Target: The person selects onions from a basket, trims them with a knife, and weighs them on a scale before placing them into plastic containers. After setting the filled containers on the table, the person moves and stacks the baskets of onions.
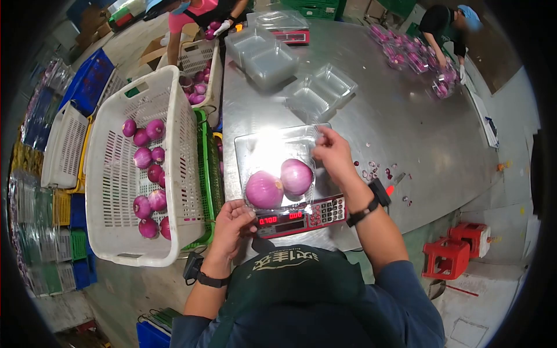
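Observation:
Two peeled red onions (264, 189) sit in a clear plastic clamshell box (307, 200) on the platform of a red digital scale (328, 213). Its display reads 0.700 on the left and 0.00 beside it. My right hand (335, 152) is at the box's far right edge, with thumb and fingertips pinched on the clear plastic. At the box's near left corner is my left hand (232, 225), palm turned up, fingers loosely bent and apart, close to the scale's display. Glare hides part of the raised lid and platform behind the onions.
A white basket (132, 255) of red onions stands to my left. Empty clamshell boxes (267, 61) are stacked ahead on the steel table (400, 136). Onion scraps and a knife (399, 178) lie to the right. Two people work across the table, near packed onions (406, 55).

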Tool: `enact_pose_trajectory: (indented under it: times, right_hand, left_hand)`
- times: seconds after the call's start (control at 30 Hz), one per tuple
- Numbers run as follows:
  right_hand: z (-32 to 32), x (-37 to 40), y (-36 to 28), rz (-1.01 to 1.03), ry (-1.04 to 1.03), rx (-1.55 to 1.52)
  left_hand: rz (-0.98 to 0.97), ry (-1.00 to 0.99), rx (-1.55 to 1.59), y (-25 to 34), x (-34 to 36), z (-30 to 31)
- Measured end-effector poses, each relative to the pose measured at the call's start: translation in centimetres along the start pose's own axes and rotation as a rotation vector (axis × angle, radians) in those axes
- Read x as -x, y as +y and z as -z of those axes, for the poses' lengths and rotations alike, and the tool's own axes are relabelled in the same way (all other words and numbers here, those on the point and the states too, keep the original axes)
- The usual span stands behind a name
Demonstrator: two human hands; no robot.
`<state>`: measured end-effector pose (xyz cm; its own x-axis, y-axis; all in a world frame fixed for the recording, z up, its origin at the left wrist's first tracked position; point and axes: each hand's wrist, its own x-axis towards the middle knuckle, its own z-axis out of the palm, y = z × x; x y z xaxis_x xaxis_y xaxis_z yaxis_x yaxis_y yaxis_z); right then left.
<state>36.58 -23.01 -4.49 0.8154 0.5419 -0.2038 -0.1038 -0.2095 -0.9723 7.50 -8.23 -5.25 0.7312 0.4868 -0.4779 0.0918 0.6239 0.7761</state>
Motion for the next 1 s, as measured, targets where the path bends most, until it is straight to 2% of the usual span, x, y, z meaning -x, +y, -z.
enact_pose_trajectory:
  times: [0.03,0.07,0.13,0.17,0.23,0.27,0.33,0.4,0.43,0.5,0.67,0.8,1.0]
  right_hand:
    - [0.6,1.7,-0.8,0.140,-0.057,0.228]
    - [1.0,4.0,-0.9,0.436,-0.005,0.421]
    - [2.4,8.3,-2.2,0.709,-0.154,0.759]
    - [2.3,10.0,-1.9,0.714,-0.155,0.763]
    - [2.2,12.9,-1.1,0.252,-0.386,0.426]
    - [1.9,13.4,-0.7,0.249,-0.374,0.424]
    - [0.7,13.6,0.7,-0.146,-0.273,-0.108]
    - [0.3,12.9,4.2,-0.187,-0.222,-0.082]
    - [0.6,12.8,4.4,-0.236,-0.180,-0.047]
    - [0.5,12.8,4.0,-0.248,-0.155,-0.144]
    - [1.2,11.9,3.8,-0.353,-0.120,-0.274]
    - [2.7,11.1,4.2,-0.387,-0.132,-0.256]
    - [6.1,10.9,4.0,-0.382,-0.236,-0.174]
  left_hand:
    - [-0.005,0.002,0.007,0.2,0.3,-0.1]
    - [-0.013,-0.020,0.051,0.3,0.5,-0.1]
    - [-0.023,-0.042,0.099,0.3,0.7,-0.1]
    - [-0.012,-0.046,0.096,0.3,0.8,0.0]
    - [0.006,-0.058,0.086,0.1,0.8,-0.1]
    - [0.025,-0.019,0.076,0.0,0.8,-0.3]
    - [0.044,0.000,0.057,-0.1,0.6,-0.8]
    - [0.052,0.103,-0.131,-0.1,0.1,-1.2]
    - [0.053,0.052,-0.143,-0.4,-0.2,-1.4]
    - [-0.011,0.134,-0.085,-1.3,-0.8,-1.3]
    - [-0.070,0.198,-0.159,-1.5,-1.7,-2.9]
    - [-0.063,0.160,-0.221,-2.0,-2.6,-3.3]
    - [-0.120,0.086,-0.115,-2.7,-3.0,-5.6]
